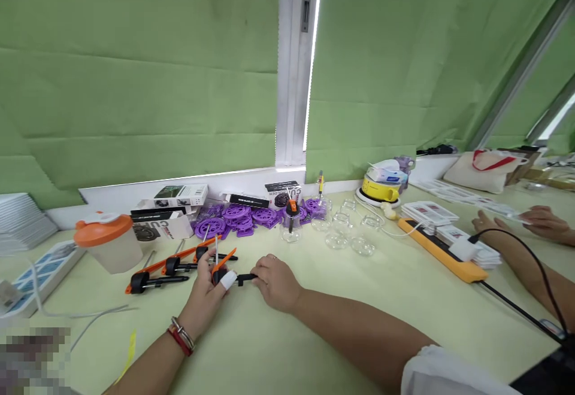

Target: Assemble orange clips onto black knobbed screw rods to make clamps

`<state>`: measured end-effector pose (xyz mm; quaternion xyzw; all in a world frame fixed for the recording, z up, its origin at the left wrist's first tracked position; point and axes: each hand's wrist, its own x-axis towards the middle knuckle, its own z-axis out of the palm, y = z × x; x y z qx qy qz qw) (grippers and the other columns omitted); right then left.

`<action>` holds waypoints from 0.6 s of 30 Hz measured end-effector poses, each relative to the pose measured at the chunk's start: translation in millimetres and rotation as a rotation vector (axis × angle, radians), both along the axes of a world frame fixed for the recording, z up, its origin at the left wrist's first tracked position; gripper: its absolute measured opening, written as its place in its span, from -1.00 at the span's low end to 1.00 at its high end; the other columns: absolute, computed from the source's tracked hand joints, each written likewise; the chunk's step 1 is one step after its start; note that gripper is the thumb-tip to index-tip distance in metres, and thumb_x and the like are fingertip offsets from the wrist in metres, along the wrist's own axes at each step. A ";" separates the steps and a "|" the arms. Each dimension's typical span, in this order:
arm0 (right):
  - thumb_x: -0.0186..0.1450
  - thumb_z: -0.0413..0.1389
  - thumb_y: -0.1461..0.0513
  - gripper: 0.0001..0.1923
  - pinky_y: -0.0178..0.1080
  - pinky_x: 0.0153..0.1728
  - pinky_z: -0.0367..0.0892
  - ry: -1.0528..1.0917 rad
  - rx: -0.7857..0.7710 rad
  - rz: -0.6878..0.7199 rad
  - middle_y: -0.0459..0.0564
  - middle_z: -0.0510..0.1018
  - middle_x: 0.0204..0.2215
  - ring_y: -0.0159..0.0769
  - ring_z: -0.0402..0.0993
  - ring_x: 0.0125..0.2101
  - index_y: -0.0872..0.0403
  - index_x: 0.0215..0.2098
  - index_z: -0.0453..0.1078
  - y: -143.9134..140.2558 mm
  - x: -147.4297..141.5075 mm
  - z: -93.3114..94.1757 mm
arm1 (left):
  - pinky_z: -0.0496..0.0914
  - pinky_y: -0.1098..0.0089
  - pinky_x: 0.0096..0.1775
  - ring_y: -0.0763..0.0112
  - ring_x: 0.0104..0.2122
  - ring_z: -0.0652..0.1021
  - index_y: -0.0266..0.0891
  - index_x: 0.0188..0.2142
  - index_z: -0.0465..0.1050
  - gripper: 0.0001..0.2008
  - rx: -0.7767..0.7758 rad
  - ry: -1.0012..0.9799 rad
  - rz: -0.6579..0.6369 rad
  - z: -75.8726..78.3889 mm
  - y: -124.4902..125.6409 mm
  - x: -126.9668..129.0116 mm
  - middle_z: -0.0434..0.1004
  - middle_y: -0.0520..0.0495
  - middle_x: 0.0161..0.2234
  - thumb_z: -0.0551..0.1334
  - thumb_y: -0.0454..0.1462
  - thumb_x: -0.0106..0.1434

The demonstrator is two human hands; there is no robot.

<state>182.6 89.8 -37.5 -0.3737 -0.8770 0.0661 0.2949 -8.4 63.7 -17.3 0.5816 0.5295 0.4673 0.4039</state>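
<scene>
My left hand [207,287], with a white wrap on one finger, is closed around a black-and-orange assembly [224,258] that has a thin metal rod. From it a black shaft [245,277] points right, and my right hand [276,282] pinches the far end of that shaft. The fingers partly hide the assembly's body. Just left of my left hand lie similar black-and-orange assemblies [140,282] with black shafts and metal rods. Another orange-and-black piece [291,206] stands in a clear glass jar [291,234] beyond my right hand.
Purple plastic discs [238,214] and printed boxes [168,224] line the wall. Several clear glass jars [340,221] stand right of them. An orange-lidded container [108,242] is at left. A yellow power strip [440,250] lies at right, near another person's hands [487,224].
</scene>
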 end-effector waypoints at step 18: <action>0.12 0.15 0.04 0.00 0.10 0.18 -0.04 0.591 0.100 -0.812 0.36 -0.08 0.24 0.06 -0.15 0.25 0.21 0.29 -0.34 47.4 164.5 -12.8 | 0.33 0.41 -0.52 0.44 -0.61 0.39 -0.19 -0.14 0.24 -0.63 0.125 0.010 0.080 -4.4 5.2 -6.6 0.35 0.11 -0.58 0.13 0.00 0.19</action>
